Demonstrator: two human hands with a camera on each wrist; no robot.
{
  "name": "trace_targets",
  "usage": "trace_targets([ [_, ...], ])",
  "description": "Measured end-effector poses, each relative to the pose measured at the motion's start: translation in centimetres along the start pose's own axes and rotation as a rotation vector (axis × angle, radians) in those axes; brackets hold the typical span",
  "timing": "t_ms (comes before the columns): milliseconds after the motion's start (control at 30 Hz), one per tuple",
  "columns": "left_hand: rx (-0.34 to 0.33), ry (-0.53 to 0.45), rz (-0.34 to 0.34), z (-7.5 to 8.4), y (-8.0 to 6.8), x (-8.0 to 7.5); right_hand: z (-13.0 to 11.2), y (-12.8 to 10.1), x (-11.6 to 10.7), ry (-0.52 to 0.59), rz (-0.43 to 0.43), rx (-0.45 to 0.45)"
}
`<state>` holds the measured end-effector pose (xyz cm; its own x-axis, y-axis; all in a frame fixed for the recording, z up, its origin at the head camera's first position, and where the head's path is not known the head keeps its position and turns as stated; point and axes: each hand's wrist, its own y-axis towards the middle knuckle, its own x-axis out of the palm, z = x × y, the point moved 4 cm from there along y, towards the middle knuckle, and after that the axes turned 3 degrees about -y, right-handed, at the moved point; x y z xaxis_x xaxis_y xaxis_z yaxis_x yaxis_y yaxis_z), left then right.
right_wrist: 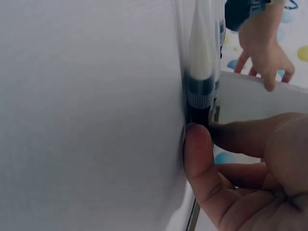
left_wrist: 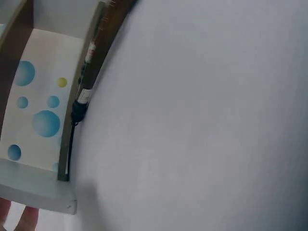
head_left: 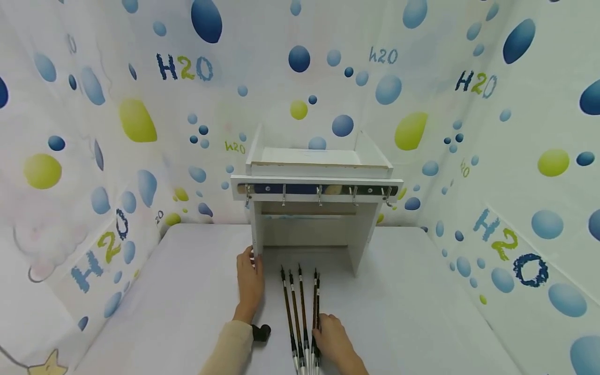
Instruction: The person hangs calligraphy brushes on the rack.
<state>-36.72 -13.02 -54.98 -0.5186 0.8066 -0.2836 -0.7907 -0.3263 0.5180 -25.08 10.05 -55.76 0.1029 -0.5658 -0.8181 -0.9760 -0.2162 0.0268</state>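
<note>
Several calligraphy brushes [head_left: 295, 312] lie side by side on the white surface, with dark handles, hanging loops and clear caps over the bristles. My right hand [head_left: 334, 338] pinches the rightmost brush [head_left: 317, 302] low on its handle. Thumb and fingertip [right_wrist: 198, 149] close on it just beside the black ferrule in the right wrist view, where pale bristles [right_wrist: 200, 53] show inside the cap. My left hand [head_left: 250, 278] grips the lower front edge of the left side panel [head_left: 257, 224] of a white wooden rack [head_left: 319, 171]. Its fingers straddle that panel in the right wrist view.
A metal strip with several hooks [head_left: 320, 189] runs across the rack's front, above its open lower bay. Behind and at both sides stand white walls [head_left: 347, 31] printed with bubbles. A black wrist strap piece [head_left: 261, 333] sticks out beside my left sleeve [head_left: 229, 346].
</note>
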Motion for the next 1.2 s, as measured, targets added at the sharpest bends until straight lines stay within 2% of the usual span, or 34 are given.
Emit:
trace_targets([
  [100,-0.034,0.0,-0.011,-0.7,-1.1,0.3,0.4,-0.4,0.4,0.023,-0.02,0.017],
  [233,-0.059,-0.026,0.008,-1.3,-2.1,0.2,0.5,-0.9,0.8,0.07,-0.039,0.07],
  [367,-0.039,-0.058,0.028,-1.8,-2.6,0.1,0.4,-1.1,0.8,0.087,-0.021,0.11],
  [567,-0.038,-0.083,0.068,-2.7,-3.1,0.3,0.4,-1.1,0.7,0.106,-0.009,0.123],
  [733,0.001,-0.091,0.089,-2.7,-2.6,0.4,0.7,-0.9,0.3,0.159,-0.005,0.119],
  [967,0.028,-0.071,0.074,-2.8,-1.5,0.6,0.6,-0.5,-1.5,0.184,0.093,0.097],
  [1200,0.039,-0.054,0.078,-2.7,-0.8,0.8,-0.6,-1.3,-5.7,0.136,0.296,0.094],
])
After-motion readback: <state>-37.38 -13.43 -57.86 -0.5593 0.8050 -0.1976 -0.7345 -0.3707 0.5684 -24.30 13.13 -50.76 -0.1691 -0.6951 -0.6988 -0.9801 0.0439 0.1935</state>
